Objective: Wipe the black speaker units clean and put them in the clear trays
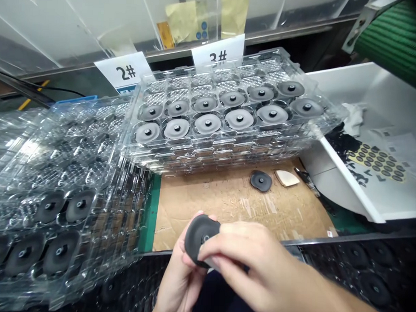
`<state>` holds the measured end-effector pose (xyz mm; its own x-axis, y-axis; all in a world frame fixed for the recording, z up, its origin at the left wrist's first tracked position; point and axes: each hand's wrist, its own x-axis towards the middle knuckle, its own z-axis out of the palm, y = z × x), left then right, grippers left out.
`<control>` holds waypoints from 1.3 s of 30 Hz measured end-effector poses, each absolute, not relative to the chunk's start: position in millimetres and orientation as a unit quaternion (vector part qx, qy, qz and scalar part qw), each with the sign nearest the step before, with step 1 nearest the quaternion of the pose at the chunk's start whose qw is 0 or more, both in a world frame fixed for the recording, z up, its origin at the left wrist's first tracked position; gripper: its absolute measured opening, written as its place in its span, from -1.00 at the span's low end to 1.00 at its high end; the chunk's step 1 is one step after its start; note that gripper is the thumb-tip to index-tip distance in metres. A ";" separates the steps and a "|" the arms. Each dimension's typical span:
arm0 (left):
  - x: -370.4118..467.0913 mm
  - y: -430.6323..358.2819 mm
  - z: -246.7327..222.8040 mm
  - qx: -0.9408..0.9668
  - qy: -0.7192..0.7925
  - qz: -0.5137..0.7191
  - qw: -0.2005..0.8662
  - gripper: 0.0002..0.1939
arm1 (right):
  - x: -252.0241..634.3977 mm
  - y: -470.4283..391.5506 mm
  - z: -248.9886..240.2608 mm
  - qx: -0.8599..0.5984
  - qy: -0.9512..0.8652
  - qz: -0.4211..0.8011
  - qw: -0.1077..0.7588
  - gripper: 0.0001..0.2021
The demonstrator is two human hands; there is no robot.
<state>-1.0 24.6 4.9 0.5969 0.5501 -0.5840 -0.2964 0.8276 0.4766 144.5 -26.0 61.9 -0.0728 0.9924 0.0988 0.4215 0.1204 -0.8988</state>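
Note:
My left hand [181, 273] holds a dark grey oval disc [200, 233] by its edge, tilted with its face towards me. My right hand [255, 258] reaches over it, thumb and fingers pinched against the disc near its small central stub. Something pale shows just under those fingertips; I cannot make out what it is. On the cardboard sheet [199, 196] beyond my hands lies another dark disc [261, 181] with a raised centre. Beside that one is a cream wedge-shaped pad [287, 178].
A stack of clear plastic trays [211, 144] holds rows of similar discs at the back. More clear trays [100, 216] stand at left. At right is a white bin [353, 181] with a yellow label sheet [378, 163] inside. A green ribbed hose [396, 39] hangs upper right.

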 end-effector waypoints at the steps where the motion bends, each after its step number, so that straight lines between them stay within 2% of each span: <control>1: -2.0 24.6 1.8 0.159 0.374 0.233 0.883 -0.56 | 147.9 -30.0 63.2 -0.567 -0.631 0.375 0.374 -0.79; 8: -4.0 22.2 -11.6 0.111 0.304 0.200 0.925 -0.53 | 155.8 -43.9 67.7 -0.624 -0.631 0.337 0.314 -0.80; 11: -7.1 23.7 -11.3 0.104 0.281 0.207 0.931 -0.53 | 160.1 -35.1 55.2 -0.658 -0.634 0.256 0.316 -0.77; 13: -8.4 25.9 -9.5 0.103 0.276 0.202 0.934 -0.53 | 163.8 -24.0 37.0 -0.646 -0.635 0.219 0.362 -0.73; 16: -10.0 29.3 -5.2 0.095 0.262 0.202 0.939 -0.50 | 168.1 -9.6 -3.8 -0.646 -0.578 0.245 0.435 -0.71; 20: -13.3 31.8 -1.2 0.097 0.248 0.185 0.946 -0.50 | 168.1 -13.8 -63.6 -0.703 -0.519 0.259 0.412 -0.76; 23: -14.4 32.8 -0.2 0.095 0.239 0.187 0.948 -0.52 | 165.2 -29.5 -89.7 -0.725 -0.498 0.247 0.406 -0.73; 26: -12.8 34.1 1.1 0.104 0.224 0.188 0.951 -0.54 | 165.5 -40.5 -90.4 -0.741 -0.467 0.232 0.424 -0.69; 30: -9.4 33.8 0.6 0.160 0.243 0.180 0.940 -0.53 | 169.5 -42.0 -66.8 -0.713 -0.472 0.265 0.445 -0.73; 33: -7.5 31.6 -5.2 0.313 0.280 0.219 0.881 -0.41 | 168.5 -40.5 -47.8 -0.688 -0.483 0.292 0.456 -0.74; 35: -6.7 30.5 -10.4 0.497 0.303 0.246 0.775 -0.30 | 166.0 -40.8 -38.1 -0.679 -0.482 0.302 0.464 -0.77; 37: -6.4 30.2 -14.7 0.663 0.308 0.250 0.635 -0.10 | 163.4 -42.2 -29.8 -0.676 -0.477 0.307 0.471 -0.80; 39: -6.5 30.4 -16.7 0.753 0.299 0.237 0.536 0.05 | 161.7 -44.0 -21.1 -0.675 -0.464 0.309 0.484 -0.83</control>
<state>-6.5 30.4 -16.7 0.7079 0.7053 0.0366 0.1967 -0.2467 0.9489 161.7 -44.0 -21.1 0.3785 0.9250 0.0324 0.3269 -0.1008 -0.9397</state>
